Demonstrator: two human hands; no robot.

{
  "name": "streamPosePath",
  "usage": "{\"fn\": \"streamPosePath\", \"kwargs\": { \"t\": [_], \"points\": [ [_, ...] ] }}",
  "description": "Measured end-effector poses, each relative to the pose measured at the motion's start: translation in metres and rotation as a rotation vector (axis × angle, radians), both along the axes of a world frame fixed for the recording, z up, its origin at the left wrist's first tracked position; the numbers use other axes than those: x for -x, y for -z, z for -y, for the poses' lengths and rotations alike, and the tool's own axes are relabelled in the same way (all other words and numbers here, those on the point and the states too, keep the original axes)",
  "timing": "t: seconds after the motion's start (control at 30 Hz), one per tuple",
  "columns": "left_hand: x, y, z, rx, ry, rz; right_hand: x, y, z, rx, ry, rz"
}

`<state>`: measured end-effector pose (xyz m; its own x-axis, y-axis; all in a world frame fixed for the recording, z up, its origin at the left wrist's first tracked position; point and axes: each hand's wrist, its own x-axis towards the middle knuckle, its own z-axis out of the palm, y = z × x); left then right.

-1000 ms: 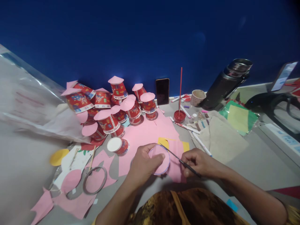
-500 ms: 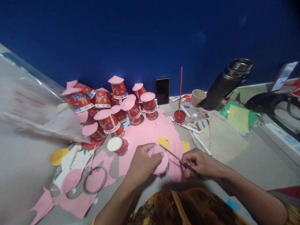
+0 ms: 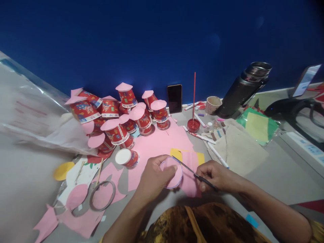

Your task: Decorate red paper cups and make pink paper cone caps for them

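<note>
My left hand (image 3: 158, 173) grips a pink paper circle (image 3: 174, 175) with a blue outline around its edge, the thumb pressed flat on its face. In my right hand (image 3: 211, 175) is a pair of dark scissors (image 3: 186, 167), fingers closed around the handle. The blades slant up and left, and their tip lies at the circle's upper edge. Beneath both hands are a large pink sheet (image 3: 157, 145), a pink strip (image 3: 191, 187) and yellow paper (image 3: 200, 158). A red paper cup (image 3: 133, 158) lies tipped just left of my left hand.
Red cups with pink paper cones (image 3: 115, 131) are stacked at the back left. A tape roll (image 3: 113, 194) lies among pink scraps. A red paint pot (image 3: 193, 125) holds an upright stick. A phone (image 3: 174, 98) and a dark flask (image 3: 240, 91) stand near the blue wall.
Both hands, the pink circle and the scissors keep almost the same position. The view has shifted very slightly.
</note>
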<state>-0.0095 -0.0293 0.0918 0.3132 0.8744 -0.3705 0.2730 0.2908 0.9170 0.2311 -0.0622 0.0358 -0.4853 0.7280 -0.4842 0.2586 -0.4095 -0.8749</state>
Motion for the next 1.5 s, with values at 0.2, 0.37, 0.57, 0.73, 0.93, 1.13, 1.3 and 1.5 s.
{"fn": "streamPosePath", "kwargs": {
  "t": [0.2,0.37,0.57,0.73,0.93,1.13,1.3,1.5],
  "points": [
    [-0.0024,-0.0061,-0.0001,0.008,0.001,-0.006,-0.0008,0.0012,0.0004,0.012,-0.013,-0.003],
    [-0.0017,-0.0024,-0.0011,0.002,0.006,-0.021,-0.0016,0.0010,0.0010,0.009,-0.011,0.028],
    [-0.0022,-0.0021,-0.0003,0.033,-0.003,-0.049,-0.0025,0.0042,0.0007,-0.041,-0.010,0.074],
    [-0.0023,-0.0025,-0.0010,0.018,-0.005,-0.002,-0.0012,0.0037,0.0008,-0.015,0.003,0.047],
    [-0.0028,-0.0053,0.0000,0.011,-0.022,-0.024,-0.0010,0.0048,0.0021,-0.027,-0.028,0.021],
    [-0.0006,-0.0021,0.0008,-0.012,0.007,-0.021,-0.0029,0.0094,0.0029,-0.025,-0.007,0.042],
    [-0.0010,-0.0035,0.0018,-0.003,0.001,-0.030,-0.0019,0.0071,0.0038,-0.034,-0.005,0.040],
    [-0.0025,-0.0067,0.0018,0.011,-0.013,-0.020,-0.0022,0.0071,0.0039,-0.035,-0.017,0.027]
  ]
}}
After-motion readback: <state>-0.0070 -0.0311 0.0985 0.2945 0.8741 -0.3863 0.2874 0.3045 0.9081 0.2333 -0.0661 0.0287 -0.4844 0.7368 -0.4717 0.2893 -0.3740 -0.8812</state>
